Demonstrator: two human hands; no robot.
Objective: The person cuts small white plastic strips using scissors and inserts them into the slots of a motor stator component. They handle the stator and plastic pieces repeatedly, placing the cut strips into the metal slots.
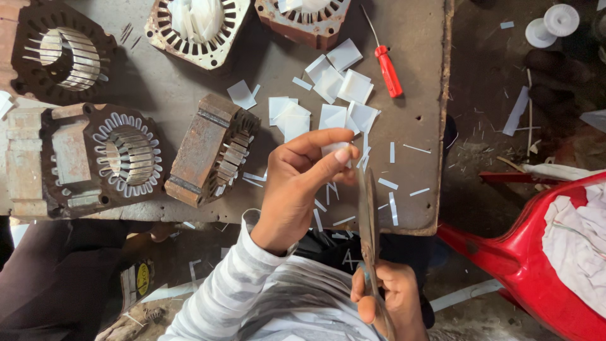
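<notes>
My left hand pinches a small white paper piece between thumb and fingers above the work board. My right hand grips a pair of scissors near my body, its blades pointing up toward the paper piece. Several cut white paper squares lie on the board just beyond my left hand. Thin white paper strips are scattered near the board's front edge.
Several rusty motor stators stand on the board: one at the left, one tipped on its side, others at the back. A red-handled screwdriver lies at the back right. A red plastic chair with white cloth is at the right.
</notes>
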